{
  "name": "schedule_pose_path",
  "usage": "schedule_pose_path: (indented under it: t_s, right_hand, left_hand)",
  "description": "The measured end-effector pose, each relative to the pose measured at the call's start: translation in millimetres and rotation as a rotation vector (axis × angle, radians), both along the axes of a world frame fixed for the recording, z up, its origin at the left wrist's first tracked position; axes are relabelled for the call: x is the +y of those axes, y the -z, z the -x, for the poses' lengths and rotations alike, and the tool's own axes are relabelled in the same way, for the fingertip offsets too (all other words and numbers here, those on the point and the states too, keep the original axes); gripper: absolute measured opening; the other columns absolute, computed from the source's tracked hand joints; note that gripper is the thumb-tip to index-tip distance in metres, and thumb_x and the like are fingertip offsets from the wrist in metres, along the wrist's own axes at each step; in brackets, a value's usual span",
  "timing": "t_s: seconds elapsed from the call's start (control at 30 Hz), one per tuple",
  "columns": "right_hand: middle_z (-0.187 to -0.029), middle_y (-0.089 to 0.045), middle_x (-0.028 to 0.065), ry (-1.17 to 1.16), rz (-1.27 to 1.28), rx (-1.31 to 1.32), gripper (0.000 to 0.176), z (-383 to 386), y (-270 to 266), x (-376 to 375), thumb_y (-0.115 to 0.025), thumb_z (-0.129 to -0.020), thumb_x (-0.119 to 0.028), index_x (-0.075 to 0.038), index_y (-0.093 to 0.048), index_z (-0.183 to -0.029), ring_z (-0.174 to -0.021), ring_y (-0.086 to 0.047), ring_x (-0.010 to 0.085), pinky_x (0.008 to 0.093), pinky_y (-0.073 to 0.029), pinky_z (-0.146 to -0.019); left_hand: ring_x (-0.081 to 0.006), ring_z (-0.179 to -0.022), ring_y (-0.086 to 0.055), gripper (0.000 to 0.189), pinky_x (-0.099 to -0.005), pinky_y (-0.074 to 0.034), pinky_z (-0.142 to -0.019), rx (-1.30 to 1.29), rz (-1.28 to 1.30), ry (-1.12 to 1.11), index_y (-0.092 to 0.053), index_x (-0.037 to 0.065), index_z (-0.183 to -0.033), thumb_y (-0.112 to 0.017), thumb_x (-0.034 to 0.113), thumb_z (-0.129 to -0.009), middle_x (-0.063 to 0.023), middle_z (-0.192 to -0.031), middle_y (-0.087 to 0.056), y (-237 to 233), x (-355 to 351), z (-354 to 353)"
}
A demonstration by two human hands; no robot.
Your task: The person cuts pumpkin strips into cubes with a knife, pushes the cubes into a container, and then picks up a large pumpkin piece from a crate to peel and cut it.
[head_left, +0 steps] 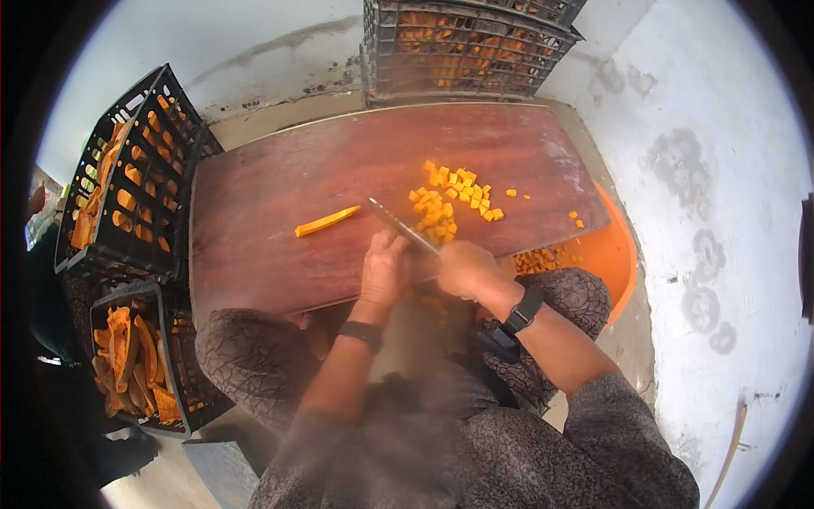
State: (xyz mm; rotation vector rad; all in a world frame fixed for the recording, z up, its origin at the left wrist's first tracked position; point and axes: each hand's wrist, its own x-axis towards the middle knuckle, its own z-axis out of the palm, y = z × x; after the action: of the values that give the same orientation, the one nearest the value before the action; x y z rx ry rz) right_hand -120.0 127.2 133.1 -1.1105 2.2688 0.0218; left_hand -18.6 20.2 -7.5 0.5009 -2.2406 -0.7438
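My right hand (468, 270) is closed around the handle of a knife (400, 224), whose blade slants up and left over the board. Close to the blade, my left hand (386, 267) has its fingers curled at the board; whatever they hold is hidden. Just beyond the blade, a pile of orange pumpkin cubes (437, 216) lies on the reddish-brown board (280, 187). To the left of the knife tip rests one long pumpkin strip (327, 221), touched by neither hand.
An orange basin (623, 254) holding small diced pieces sits partly under the board's right end. Black crates of orange slices stand at the left (127, 182), lower left (140, 356) and back (466, 55). A white wall (712, 212) borders the right side.
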Motion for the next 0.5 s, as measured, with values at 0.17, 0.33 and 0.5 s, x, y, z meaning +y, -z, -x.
schedule_pose_path:
  t_s: [0.17,0.33,0.5]
  right_hand:
    - [-0.066,-0.065,0.0217,0.234,0.132,-0.163,0.020,6,20,1,-0.056,-0.082,-0.010,0.005,-0.067,-0.087,-0.063,-0.068,0.0334,0.0426,-0.054,-0.067]
    - [-0.061,-0.062,0.0205,0.484,0.296,-0.388,0.024,12,25,18,-0.058,-0.086,-0.015,0.007,-0.065,-0.081,-0.049,-0.064,0.0282,0.0419,-0.052,-0.055]
    - [-0.058,-0.061,0.0146,0.397,0.289,-0.318,0.032,10,14,23,-0.060,-0.089,-0.020,0.006,-0.061,-0.071,-0.050,-0.063,0.0227,0.0363,-0.048,-0.045]
  left_hand:
    - [-0.0352,-0.093,-0.057,0.019,-0.0435,-0.051,-0.081,-0.049,-0.017,0.035,-0.066,0.005,-0.091,-0.061,0.000,-0.073,-0.0150,-0.096,-0.059,-8,2,-5]
    - [-0.0367,-0.094,-0.058,0.021,-0.0440,-0.050,-0.081,0.018,0.047,0.026,-0.065,0.004,-0.095,-0.065,-0.003,-0.075,-0.0163,-0.099,-0.058,-14,4,-9]
    - [-0.0371,-0.094,-0.058,0.022,-0.0444,-0.050,-0.081,0.014,0.031,0.033,-0.063,0.002,-0.096,-0.064,-0.003,-0.076,-0.0167,-0.099,-0.058,-9,2,-8]
